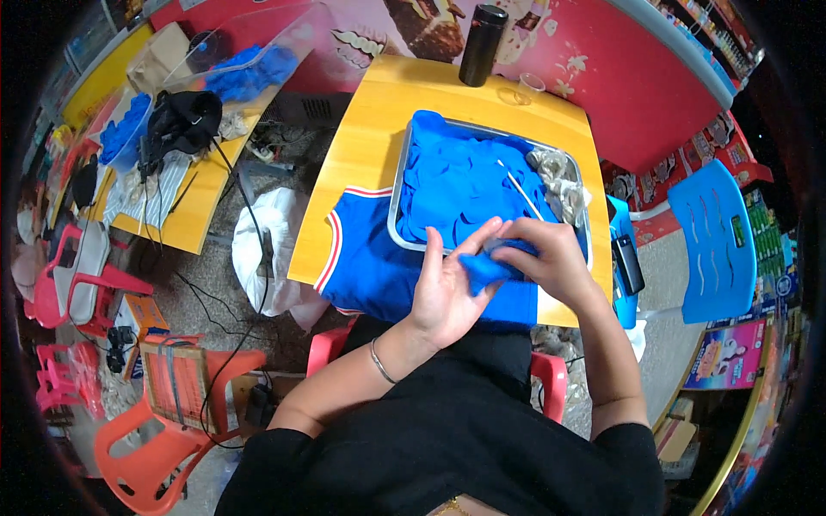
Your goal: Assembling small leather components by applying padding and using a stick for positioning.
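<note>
A small blue piece point(483, 268) is held between both hands just in front of the tray point(397, 205). It is pinched by the right hand point(551, 258); the left hand point(447, 288) lies open-fingered beneath, touching its left end.

a dark cylindrical flask point(482, 45) is seen upright at the far edge of the yellow table point(379, 129), with a clear round lid point(532, 82) lying just beside it. a blue plastic chair point(714, 241) is placed to the right. on the left, a second yellow table point(194, 215) is loaded with a black bag point(182, 120) and a blue basin point(129, 129). an orange chair point(163, 430) and a white sack point(267, 249) are set on the floor.
</note>
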The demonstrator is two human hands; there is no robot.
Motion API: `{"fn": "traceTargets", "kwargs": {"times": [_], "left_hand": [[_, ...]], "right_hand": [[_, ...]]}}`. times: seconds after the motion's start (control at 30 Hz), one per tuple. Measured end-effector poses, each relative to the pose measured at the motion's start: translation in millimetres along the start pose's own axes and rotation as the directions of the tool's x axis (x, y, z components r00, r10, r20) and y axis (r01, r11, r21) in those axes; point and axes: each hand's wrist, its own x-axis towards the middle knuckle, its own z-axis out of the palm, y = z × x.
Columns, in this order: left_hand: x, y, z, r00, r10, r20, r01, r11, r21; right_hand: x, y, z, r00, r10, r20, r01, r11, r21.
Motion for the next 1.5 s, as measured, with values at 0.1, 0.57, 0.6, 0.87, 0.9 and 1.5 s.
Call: {"fn": "traceTargets", "kwargs": {"times": [0.1,0.57,0.6,0.87,0.9,1.5], "left_hand": [[3,2,-19,0.999,0.037,-0.018,-0.037,0.999,0.0],[-3,10,-8,0.996,-0.018,0.084,0.028,0.993,-0.119],[-3,9,-8,0.989,0.012,0.146,0.006,0.993,-0.119],[-7,8,-25,0.996,0.079,-0.043,-0.053,0.905,0.423],[-7,12,-25,0.998,0.048,-0.042,-0.023,0.881,0.473],[-6,34,-34,1.0,0.007,-0.027,0.015,0.675,0.738]], "right_hand": [[-5,-6,-13,0.97,-0.081,-0.229,0.167,0.908,0.385],[5,5,27,0.972,-0.036,-0.234,0.044,0.999,0.027],[5,5,29,0.926,-0.072,-0.371,0.095,0.995,0.043],[-1,5,21,0.976,-0.186,-0.111,0.176,0.98,-0.09],[-2,6,19,0.981,-0.168,-0.097,0.16,0.983,-0.087],[-12,2,2,0.983,-0.18,0.048,0.185,0.974,-0.134]]}}
